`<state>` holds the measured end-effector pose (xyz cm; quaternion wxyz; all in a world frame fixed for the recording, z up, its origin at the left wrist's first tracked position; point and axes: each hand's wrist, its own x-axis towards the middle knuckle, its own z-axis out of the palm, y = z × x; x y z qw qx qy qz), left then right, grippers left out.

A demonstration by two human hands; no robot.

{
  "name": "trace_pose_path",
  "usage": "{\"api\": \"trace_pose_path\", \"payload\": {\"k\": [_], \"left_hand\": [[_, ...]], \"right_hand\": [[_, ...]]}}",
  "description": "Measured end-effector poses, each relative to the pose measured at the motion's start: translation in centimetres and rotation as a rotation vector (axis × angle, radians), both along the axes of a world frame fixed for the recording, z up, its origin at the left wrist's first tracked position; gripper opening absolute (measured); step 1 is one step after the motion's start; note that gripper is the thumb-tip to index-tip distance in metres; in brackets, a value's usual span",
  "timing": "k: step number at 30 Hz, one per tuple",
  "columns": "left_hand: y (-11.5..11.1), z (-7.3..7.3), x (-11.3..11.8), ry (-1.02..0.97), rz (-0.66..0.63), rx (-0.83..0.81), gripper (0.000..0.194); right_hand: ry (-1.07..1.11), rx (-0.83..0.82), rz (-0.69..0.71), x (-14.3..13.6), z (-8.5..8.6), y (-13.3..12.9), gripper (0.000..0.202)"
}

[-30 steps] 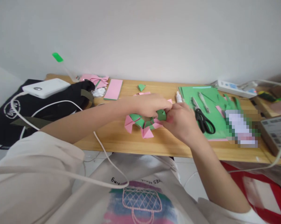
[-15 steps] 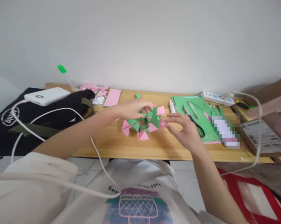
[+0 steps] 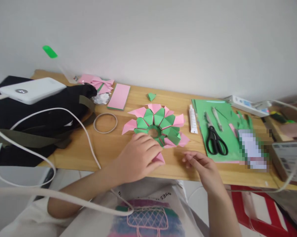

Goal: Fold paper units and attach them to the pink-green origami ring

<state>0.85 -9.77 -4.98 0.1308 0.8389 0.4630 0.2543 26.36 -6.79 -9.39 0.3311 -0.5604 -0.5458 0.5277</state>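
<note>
Since half a second ago, the left hand (image 3: 140, 154) has come from over the paper ring (image 3: 160, 118) to its near side at 7 o'clock, and the right hand (image 3: 200, 164) has drawn back from its edge. The right hand rests nearest, at 4 o'clock, its fingers loosely parted, bent and holding nothing visible, apart from the ring. The left fingers curl closely round the ring's rim, a pink flap showing between thumb and fingers; how hard they press is hidden.

The ring sits mid-worktop (image 3: 173, 169), pink points outward, green folds around a round opening that shows bare wood. It should be light, crisp, easily creased and apt to come apart at the joins; best held low on the thick green folds, from 2 sides, sparing the thin points.

Farther out, a hair tie (image 3: 105, 123) lies at 9 o'clock, the glue tube (image 3: 193, 120) near 3 with contents unseen, and scissors (image 3: 214, 140) beyond on green paper (image 3: 228, 118). Toward 10 stands a clear tube (image 3: 64, 70) with a green cap; what it holds is unclear.
</note>
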Motion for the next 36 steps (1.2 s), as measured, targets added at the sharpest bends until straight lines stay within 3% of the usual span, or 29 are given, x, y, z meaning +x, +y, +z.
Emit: {"api": "trace_pose_path", "payload": {"k": [4, 8, 13, 21, 23, 25, 27, 29, 31, 33, 36], "left_hand": [[-0.4, -0.9, 1.4, -0.076, 0.025, 0.078, 0.013], [-0.5, -1.2, 1.9, -0.014, 0.015, 0.135, 0.013], [-0.4, -1.2, 1.2, 0.081, -0.062, 0.147, 0.015], [0.6, -0.4, 1.1, 0.033, -0.014, 0.107, 0.024], [1.1, 0.1, 0.9, 0.034, -0.008, 0.114, 0.026], [1.6, 0.5, 0.3, 0.033, -0.004, 0.095, 0.024], [2.1, 0.7, -0.6, 0.032, 0.03, 0.051, 0.023], [2.4, 0.7, -1.6, 0.045, 0.034, 0.051, 0.02], [2.5, 0.5, -2.4, 0.081, 0.024, 0.059, 0.019], [2.5, 0.3, -2.9, 0.118, 0.006, 0.059, 0.02], [2.6, 0.2, -3.0, 0.146, -0.009, 0.059, 0.02]], "right_hand": [[0.435, -0.363, 0.036, -2.9, 0.9, 0.4, 0.029], [0.715, -0.556, 0.26, -3.9, 0.2, 0.9, 0.057], [0.954, -0.601, 0.354, -3.8, -1.2, 0.7, 0.062], [0.857, -0.54, 0.405, -3.7, -1.3, 0.0, 0.063], [0.749, -0.493, 0.371, -2.8, -1.3, -0.2, 0.065], [0.523, -0.353, 0.236, -0.8, -1.2, -0.1, 0.064], [0.149, -0.092, -0.045, 2.3, -0.7, 0.2, 0.062], [-0.37, 0.258, -0.458, 6.4, -0.2, 0.5, 0.06], [-0.899, 0.424, -0.745, 10.6, 0.0, 0.7, 0.063], [-1.085, 0.373, -0.786, 14.1, -0.3, 0.6, 0.063], [-1.224, 0.286, -0.711, 16.9, -1.8, 0.1, 0.063]]}}
